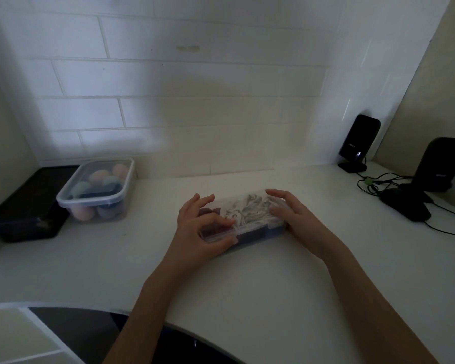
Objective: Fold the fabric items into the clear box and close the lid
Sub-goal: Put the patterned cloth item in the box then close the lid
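Note:
A flat clear box (258, 232) lies in the middle of the white desk (247, 279), its lid down on top. Through the lid I see a pale patterned fabric (250, 211) on the right and a dark red fabric (208, 214) on the left; something dark blue shows at the front wall. My left hand (200, 227) rests on the box's left end, thumb at the front edge, fingers spread over the lid. My right hand (292, 211) lies flat on the right end of the lid, fingers curved over the far edge.
A lidded clear tub (97, 190) of pastel balls stands at the back left, on a black tray (24, 206). At the right are two black speakers (359, 143) (441, 166), a dark mouse-like object (407, 203) and cables (378, 182). A tiled wall is behind.

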### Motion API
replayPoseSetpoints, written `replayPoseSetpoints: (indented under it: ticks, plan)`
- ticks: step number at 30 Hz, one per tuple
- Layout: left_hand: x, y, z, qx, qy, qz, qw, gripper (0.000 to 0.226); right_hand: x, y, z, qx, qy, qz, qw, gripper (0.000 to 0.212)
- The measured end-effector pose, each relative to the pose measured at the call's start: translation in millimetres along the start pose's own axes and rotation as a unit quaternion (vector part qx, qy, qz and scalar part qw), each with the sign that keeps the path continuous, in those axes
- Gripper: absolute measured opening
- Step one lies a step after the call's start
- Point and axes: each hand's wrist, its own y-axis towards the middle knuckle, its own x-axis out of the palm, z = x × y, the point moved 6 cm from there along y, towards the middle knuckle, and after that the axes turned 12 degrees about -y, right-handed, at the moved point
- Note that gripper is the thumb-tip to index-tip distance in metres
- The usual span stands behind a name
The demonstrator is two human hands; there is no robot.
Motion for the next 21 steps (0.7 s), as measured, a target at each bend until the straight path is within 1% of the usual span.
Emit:
replayPoseSetpoints:
  ticks: [3, 5, 8, 11, 14, 16, 19, 21]
  plan:
    - [-0.1, -0.3, -2.8, 0.012, 0.009, -0.020, 1.000, 0.036, -0.6, 0.3, -1.4, -0.009, -0.009, -0.008, 1.000, 0.037]
    - [-0.3, -0.9, -4.8, 0.030, 0.029, -0.034, 0.999, 0.044, -1.1, -0.2, -3.2, -0.015, -0.020, -0.004, 1.000, 0.041]
    - [0.3, -1.4, -8.9, 0.051, 0.062, -0.032, 0.996, 0.055, -0.3, -1.3, -0.9, -0.004, -0.008, -0.013, 1.000, 0.048]
    - [1.0, -0.2, -10.9, 0.089, 0.074, -0.014, 0.993, 0.047, 0.3, -1.3, 0.6, -0.001, -0.004, -0.021, 1.000, 0.051]
    - [0.6, 4.0, -10.4, 0.111, 0.065, -0.001, 0.992, 0.045, 0.0, -0.1, -2.2, -0.006, 0.006, -0.023, 1.000, 0.050]
    - [1.0, 7.5, -10.7, 0.110, 0.070, -0.001, 0.991, 0.045, -1.7, 1.3, -1.7, -0.006, 0.000, -0.016, 1.000, 0.050]
    - [-1.7, 10.0, -13.3, 0.080, 0.077, -0.003, 0.994, 0.045, -0.4, 1.8, -1.8, -0.013, -0.020, 0.003, 1.000, 0.049]
    - [-3.0, 7.8, -12.2, 0.074, 0.092, 0.001, 0.993, 0.044, 0.4, 1.7, -0.4, -0.016, -0.028, 0.017, 0.999, 0.045]
